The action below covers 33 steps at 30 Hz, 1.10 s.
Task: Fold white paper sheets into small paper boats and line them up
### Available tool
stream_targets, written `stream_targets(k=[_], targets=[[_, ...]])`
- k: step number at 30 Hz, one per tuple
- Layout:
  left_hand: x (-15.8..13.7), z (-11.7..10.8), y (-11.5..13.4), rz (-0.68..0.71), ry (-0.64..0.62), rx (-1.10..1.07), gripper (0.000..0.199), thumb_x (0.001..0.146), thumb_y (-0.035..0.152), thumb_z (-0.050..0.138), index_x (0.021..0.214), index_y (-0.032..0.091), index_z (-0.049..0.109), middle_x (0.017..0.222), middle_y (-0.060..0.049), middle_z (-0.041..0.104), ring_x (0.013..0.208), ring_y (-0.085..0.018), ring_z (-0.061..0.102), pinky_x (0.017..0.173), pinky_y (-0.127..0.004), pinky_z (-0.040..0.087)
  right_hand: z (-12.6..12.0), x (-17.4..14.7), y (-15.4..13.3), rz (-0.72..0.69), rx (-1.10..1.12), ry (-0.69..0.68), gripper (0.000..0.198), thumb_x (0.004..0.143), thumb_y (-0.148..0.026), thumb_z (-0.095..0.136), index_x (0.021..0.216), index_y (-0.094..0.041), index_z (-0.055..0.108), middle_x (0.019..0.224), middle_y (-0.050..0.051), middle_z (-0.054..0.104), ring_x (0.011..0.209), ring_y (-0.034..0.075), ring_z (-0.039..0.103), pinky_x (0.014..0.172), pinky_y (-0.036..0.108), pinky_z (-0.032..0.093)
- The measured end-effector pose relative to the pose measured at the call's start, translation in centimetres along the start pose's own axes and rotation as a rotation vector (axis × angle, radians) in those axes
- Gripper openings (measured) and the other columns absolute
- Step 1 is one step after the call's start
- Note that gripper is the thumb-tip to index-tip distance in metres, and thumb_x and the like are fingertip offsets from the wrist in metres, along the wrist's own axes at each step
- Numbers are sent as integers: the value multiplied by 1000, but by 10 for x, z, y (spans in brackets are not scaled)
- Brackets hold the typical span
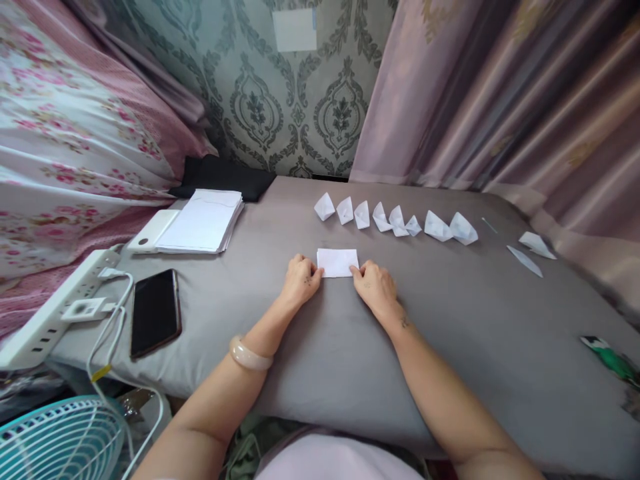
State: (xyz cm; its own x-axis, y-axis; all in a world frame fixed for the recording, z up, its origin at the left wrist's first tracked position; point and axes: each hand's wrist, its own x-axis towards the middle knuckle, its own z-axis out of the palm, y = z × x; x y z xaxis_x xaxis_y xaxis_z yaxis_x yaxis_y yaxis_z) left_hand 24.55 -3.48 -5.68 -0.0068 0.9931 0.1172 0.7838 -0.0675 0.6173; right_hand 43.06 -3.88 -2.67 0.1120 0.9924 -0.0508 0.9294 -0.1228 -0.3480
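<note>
A small folded white paper [337,261] lies flat on the grey cloth-covered surface [325,347]. My left hand [300,279] presses its lower left corner with the fingertips. My right hand [375,283] presses its lower right corner the same way. Both hands rest on the cloth with fingers curled. Beyond the paper, a row of several folded white paper shapes [395,220] runs left to right. Two flatter folded pieces [530,252] lie farther right.
A stack of white sheets [203,220] lies at the back left, beside a white power bank [150,230]. A black phone [155,311], a white power strip [50,313] with cables and a teal fan [55,440] are at left. A green object [613,360] lies at right. Curtains hang behind.
</note>
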Motion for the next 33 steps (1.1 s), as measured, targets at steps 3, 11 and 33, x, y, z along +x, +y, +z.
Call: stream_targets(k=[3,11,33], targets=[[-3,-1,2,17,-11,52,14,85,28,58,80,15,59,91,-11,54,94,-26,53,87,-41,45,-3,-4,-3,6,-87,-29,38,94,-48,46,99,-16,65,90,20,70,88,31,68,75,41,47],[-5,-4,2,258,-62,151,24,91,18,43,111,18,58,117,-13,53,100,-25,48,94,-41,40,10,-3,3,-464,-96,96,37,95,-10,37,119,-20,62,121,11,62,106,23,53,89,34,40],[7,-1,-15,69,-8,70,37,84,34,62,120,24,66,107,-12,52,105,-27,49,95,-42,39,11,-4,7,-551,-77,27,42,91,-9,39,124,-20,63,129,6,59,105,25,49,92,36,40]])
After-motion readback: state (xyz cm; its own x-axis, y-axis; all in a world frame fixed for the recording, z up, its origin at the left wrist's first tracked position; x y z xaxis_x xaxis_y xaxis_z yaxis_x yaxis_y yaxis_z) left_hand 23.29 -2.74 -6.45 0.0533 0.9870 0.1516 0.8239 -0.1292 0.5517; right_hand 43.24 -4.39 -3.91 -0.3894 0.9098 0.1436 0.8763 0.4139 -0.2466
